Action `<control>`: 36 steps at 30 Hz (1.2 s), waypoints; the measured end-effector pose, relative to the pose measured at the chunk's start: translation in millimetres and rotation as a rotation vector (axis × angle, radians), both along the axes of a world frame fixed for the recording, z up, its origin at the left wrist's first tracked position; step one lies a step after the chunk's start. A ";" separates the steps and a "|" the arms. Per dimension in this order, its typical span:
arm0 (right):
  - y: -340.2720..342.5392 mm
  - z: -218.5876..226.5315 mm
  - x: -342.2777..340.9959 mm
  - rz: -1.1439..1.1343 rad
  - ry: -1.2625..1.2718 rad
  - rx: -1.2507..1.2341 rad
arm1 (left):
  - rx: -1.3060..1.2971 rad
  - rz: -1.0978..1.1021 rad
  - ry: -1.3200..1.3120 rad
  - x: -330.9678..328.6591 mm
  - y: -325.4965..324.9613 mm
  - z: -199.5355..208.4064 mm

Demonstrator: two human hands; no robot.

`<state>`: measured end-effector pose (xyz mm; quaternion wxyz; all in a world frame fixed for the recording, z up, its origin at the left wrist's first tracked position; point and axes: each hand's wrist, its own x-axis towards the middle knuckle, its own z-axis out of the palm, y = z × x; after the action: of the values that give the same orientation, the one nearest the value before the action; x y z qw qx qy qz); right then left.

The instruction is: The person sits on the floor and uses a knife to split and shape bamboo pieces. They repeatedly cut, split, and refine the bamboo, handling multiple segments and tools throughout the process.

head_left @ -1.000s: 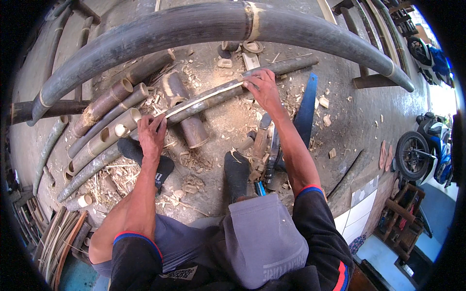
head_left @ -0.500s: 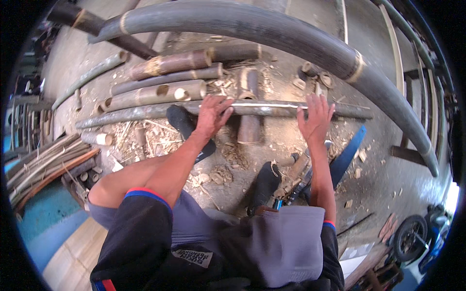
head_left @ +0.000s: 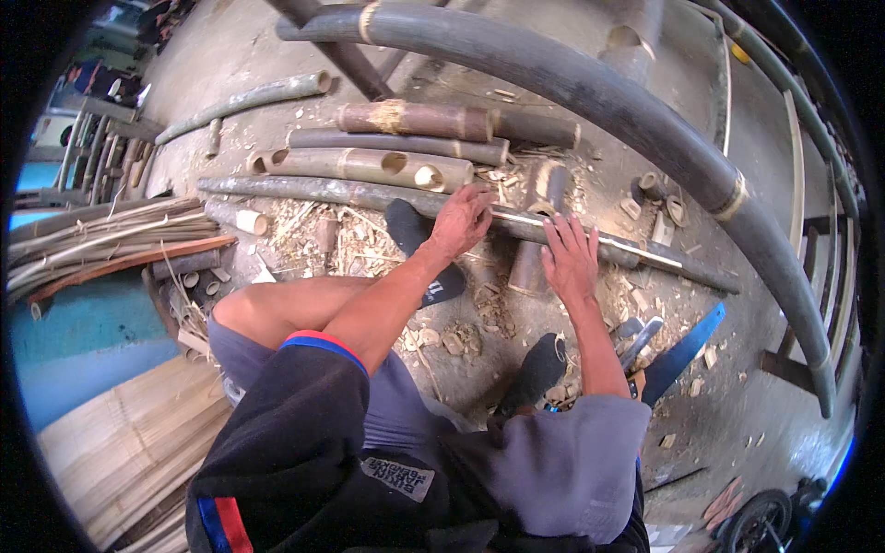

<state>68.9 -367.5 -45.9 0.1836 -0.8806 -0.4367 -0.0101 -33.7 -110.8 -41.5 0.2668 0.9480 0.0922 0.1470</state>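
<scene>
A long grey bamboo pole [head_left: 341, 192] lies crosswise in front of me, resting over a short brown bamboo piece [head_left: 526, 267]. Along its top runs a thin pale strip [head_left: 636, 252]. My left hand [head_left: 461, 223] is closed over the strip's left end, fingers bent against the pole. A short way to the right, my right hand [head_left: 572, 261] lies on the strip and pole with its fingers stretched out. The strip reaches past that hand toward the pole's right end. My left foot [head_left: 410, 229] in a dark sock is against the pole's near side.
Cut bamboo lengths, one with holes [head_left: 355, 166], lie beyond the pole. A thick curved bamboo beam [head_left: 553, 69] arches across the far side. A blue saw blade [head_left: 687, 355] and another blade [head_left: 643, 343] lie beside my right leg. Bamboo strips [head_left: 120, 235] are stacked at left; shavings cover the floor.
My right hand has moved left along the pole, closer to my left hand, so the strip now shows beyond it. The whole view has shifted and tilted.
</scene>
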 end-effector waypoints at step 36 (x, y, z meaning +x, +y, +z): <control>-54.5 13.8 -39.8 -0.153 0.076 -0.052 | -0.064 -0.078 0.442 -19.4 103.7 6.4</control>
<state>29.0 -421.9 -32.1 0.1757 -0.9156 -0.3611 0.0209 -53.2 -7.1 -35.1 0.2755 0.9511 0.1165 -0.0776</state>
